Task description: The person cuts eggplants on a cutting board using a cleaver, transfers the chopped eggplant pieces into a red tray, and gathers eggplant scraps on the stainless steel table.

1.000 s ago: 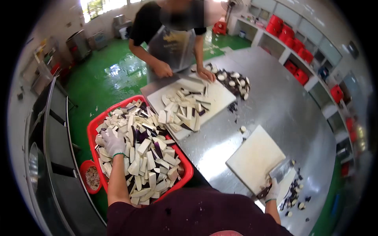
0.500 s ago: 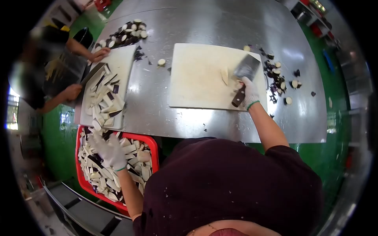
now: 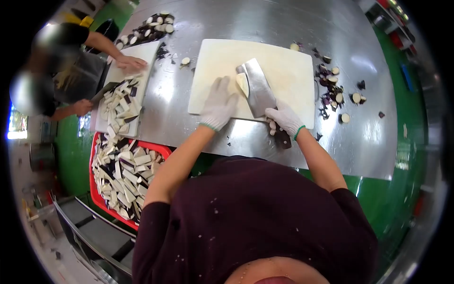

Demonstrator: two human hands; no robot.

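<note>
My right hand [image 3: 285, 120], in a white glove, is closed round the dark handle of a cleaver [image 3: 257, 90]. The broad blade lies slanted over the white cutting board [image 3: 288, 66]. Against the blade's left side is a pale eggplant piece [image 3: 242, 84]. My left hand [image 3: 219, 105], also gloved, is over the board's front left part with its fingers spread and nothing visible in it. At the lower left, a red basket [image 3: 96, 194] holds many cut eggplant strips [image 3: 124, 182].
At the left a person [image 3: 71, 71] holds a knife [image 3: 104, 91] beside a second board [image 3: 149, 59] with eggplant strips. Eggplant ends [image 3: 153, 26] are heaped behind it. More trimmings [image 3: 333, 90] lie right of my board on the steel table [image 3: 373, 142].
My left hand has moved from the red basket to the cutting board. The cleaver has shifted left across the board, beside the pale piece. The view has turned from the basket to the table.
</note>
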